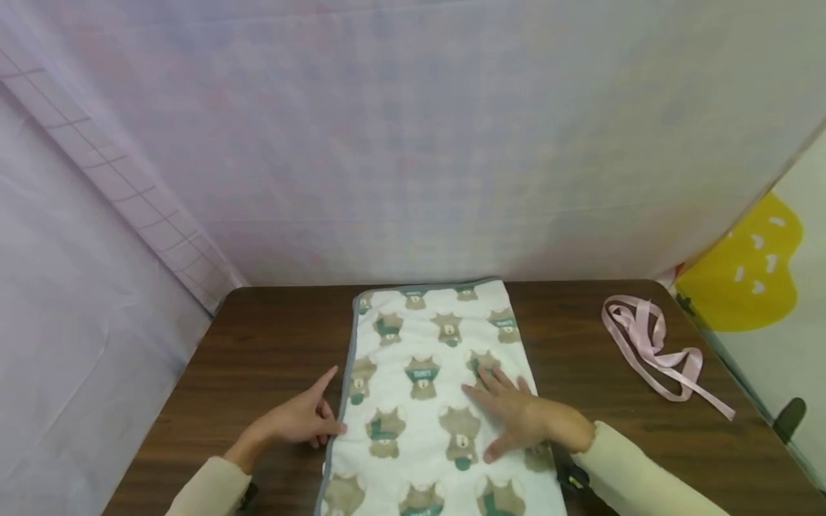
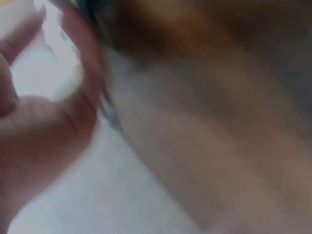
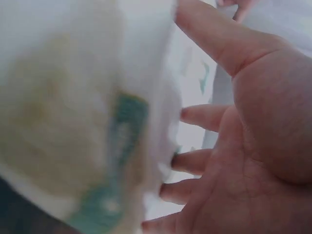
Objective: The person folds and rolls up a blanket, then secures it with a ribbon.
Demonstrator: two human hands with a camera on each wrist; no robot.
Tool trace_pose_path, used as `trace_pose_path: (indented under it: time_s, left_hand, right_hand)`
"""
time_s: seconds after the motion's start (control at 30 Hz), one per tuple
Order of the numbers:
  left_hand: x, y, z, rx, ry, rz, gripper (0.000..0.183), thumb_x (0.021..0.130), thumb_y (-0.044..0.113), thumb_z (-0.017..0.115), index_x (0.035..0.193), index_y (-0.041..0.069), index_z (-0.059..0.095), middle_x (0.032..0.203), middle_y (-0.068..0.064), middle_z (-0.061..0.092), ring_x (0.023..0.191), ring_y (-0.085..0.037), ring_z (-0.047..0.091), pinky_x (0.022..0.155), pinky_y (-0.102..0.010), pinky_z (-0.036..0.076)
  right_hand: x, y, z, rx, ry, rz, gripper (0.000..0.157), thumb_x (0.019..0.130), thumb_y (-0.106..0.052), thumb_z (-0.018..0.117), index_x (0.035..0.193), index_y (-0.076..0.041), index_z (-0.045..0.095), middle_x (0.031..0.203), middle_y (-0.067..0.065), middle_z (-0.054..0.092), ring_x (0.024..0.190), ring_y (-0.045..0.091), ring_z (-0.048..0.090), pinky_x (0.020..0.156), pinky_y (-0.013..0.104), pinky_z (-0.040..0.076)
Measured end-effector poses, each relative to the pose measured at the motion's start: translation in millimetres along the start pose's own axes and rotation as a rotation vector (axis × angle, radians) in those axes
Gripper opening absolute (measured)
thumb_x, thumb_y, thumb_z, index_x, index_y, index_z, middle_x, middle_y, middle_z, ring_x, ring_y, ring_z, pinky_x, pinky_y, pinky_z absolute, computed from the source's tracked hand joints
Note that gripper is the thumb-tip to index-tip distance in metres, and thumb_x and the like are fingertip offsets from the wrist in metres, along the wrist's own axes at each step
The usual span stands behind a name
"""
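A white towel (image 1: 426, 437) with a grey edge and a print of brown bears in green lies lengthwise down the middle of the table. My left hand (image 1: 300, 416) is at its left edge, index finger stretched out, thumb tip right at the grey border, the other fingers bent. Motion blurs much of the left wrist view, where that hand (image 2: 53, 126) sits close to the cloth's edge. With fingers spread, my right hand (image 1: 519, 416) rests on the towel's right half. Its fingertips meet the white cloth (image 3: 63, 112) in the right wrist view.
A loose, looped pink satin ribbon (image 1: 652, 351) lies on the right side of the dark wooden table (image 1: 277, 330). Pale fabric hangs behind (image 1: 413, 143) and along the left. A yellow patch (image 1: 742, 272) shows on the right-hand panel.
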State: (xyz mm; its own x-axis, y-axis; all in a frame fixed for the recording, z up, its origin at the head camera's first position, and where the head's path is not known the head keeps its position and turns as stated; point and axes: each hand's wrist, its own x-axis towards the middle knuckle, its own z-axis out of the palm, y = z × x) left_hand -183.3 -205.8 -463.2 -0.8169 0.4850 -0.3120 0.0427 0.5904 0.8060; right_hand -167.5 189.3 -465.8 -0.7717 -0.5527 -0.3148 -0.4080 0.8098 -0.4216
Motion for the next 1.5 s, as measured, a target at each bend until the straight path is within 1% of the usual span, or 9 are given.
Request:
trace_pose_path:
  time_s: [0.13, 0.2, 0.43, 0.63, 0.8, 1.03, 1.13, 1.33, 1.5]
  left_hand:
    - [20.9, 19.4, 9.4, 0.324, 0.251, 0.099, 0.062, 0.092, 0.017, 0.070, 0.145, -0.002, 0.043, 0.099, -0.009, 0.060, 0.086, -0.020, 0.057, 0.074, -0.037, 0.050]
    - [38.6, 28.3, 14.1, 0.407, 0.312, 0.165, 0.049, 0.094, 0.014, 0.066, 0.138, -0.002, 0.052, 0.115, -0.015, 0.059, 0.103, -0.027, 0.058, 0.088, -0.044, 0.050]
    - [103.6, 48.8, 20.5, 0.609, 0.238, 0.260, 0.051, 0.102, 0.021, 0.055, 0.145, -0.003, 0.043, 0.148, -0.022, 0.044, 0.140, -0.036, 0.039, 0.116, -0.046, 0.031]
    - [135.7, 46.7, 16.5, 0.633, 0.164, 0.150, 0.069, 0.102, 0.039, 0.053, 0.155, 0.003, 0.027, 0.160, -0.027, 0.021, 0.149, -0.041, 0.018, 0.121, -0.050, 0.017]
    - [147.1, 40.5, 9.9, 0.638, 0.051, 0.060, 0.088, 0.095, 0.059, 0.053, 0.160, 0.016, 0.013, 0.164, -0.022, 0.001, 0.151, -0.040, -0.002, 0.121, -0.055, 0.005]
    - [152.6, 36.4, 2.8, 0.660, 0.037, 0.037, 0.092, 0.091, 0.070, 0.050, 0.161, 0.025, 0.009, 0.165, -0.016, -0.005, 0.151, -0.035, -0.010, 0.120, -0.055, -0.004]
    - [152.7, 40.3, 10.4, 0.740, 0.043, 0.089, 0.086, 0.096, 0.065, 0.044, 0.161, 0.021, 0.009, 0.165, -0.017, -0.003, 0.152, -0.035, -0.007, 0.121, -0.053, -0.002]
    - [154.8, 56.4, 40.5, 0.856, -0.003, 0.272, 0.077, 0.103, 0.055, 0.035, 0.159, 0.008, 0.012, 0.166, -0.015, 0.006, 0.153, -0.033, 0.002, 0.122, -0.051, 0.007]
    - [156.8, 57.1, 50.2, 0.882, -0.037, 0.239, 0.082, 0.101, 0.062, 0.031, 0.160, 0.009, 0.007, 0.167, -0.010, 0.001, 0.153, -0.027, -0.001, 0.123, -0.047, 0.006]
  right_hand:
    - [11.6, 10.5, -13.3, -0.023, 0.099, -0.116, 0.079, 0.086, -0.043, 0.074, 0.147, -0.003, 0.043, 0.154, 0.035, 0.026, 0.142, 0.054, 0.022, 0.109, 0.072, 0.018]
    - [22.7, 19.2, -20.4, -0.035, 0.183, -0.186, 0.064, 0.092, -0.032, 0.069, 0.143, 0.000, 0.047, 0.150, 0.036, 0.032, 0.139, 0.054, 0.029, 0.109, 0.070, 0.023]
    - [68.5, 42.4, -42.9, -0.100, 0.364, -0.277, 0.047, 0.096, -0.004, 0.056, 0.141, 0.008, 0.045, 0.141, 0.037, 0.045, 0.132, 0.051, 0.042, 0.109, 0.062, 0.032]
    - [92.7, 51.9, -46.7, -0.036, 0.251, -0.111, 0.046, 0.105, -0.014, 0.041, 0.148, 0.001, 0.042, 0.151, 0.033, 0.033, 0.140, 0.051, 0.030, 0.115, 0.064, 0.020]
    - [100.2, 54.0, -46.5, 0.001, 0.161, 0.134, 0.055, 0.107, -0.036, 0.037, 0.157, -0.015, 0.029, 0.161, 0.029, 0.010, 0.143, 0.058, 0.008, 0.108, 0.076, 0.007]
    - [106.3, 59.6, -55.5, 0.017, 0.107, 0.335, 0.091, 0.095, -0.065, 0.046, 0.160, -0.015, 0.008, 0.162, 0.025, -0.009, 0.145, 0.053, -0.010, 0.107, 0.077, -0.005]
    - [106.3, 59.1, -56.6, -0.058, 0.112, 0.289, 0.090, 0.095, -0.062, 0.049, 0.160, -0.012, 0.011, 0.162, 0.027, -0.005, 0.146, 0.051, -0.008, 0.111, 0.072, -0.007]
    - [104.9, 35.6, -46.2, -0.160, 0.091, 0.025, 0.066, 0.104, -0.030, 0.046, 0.159, -0.009, 0.017, 0.163, 0.025, 0.006, 0.149, 0.047, 0.005, 0.116, 0.067, 0.004]
    - [105.6, 22.5, -35.0, -0.130, 0.020, 0.007, 0.070, 0.104, -0.041, 0.045, 0.160, -0.013, 0.014, 0.165, 0.020, 0.001, 0.150, 0.045, 0.001, 0.115, 0.068, 0.003]
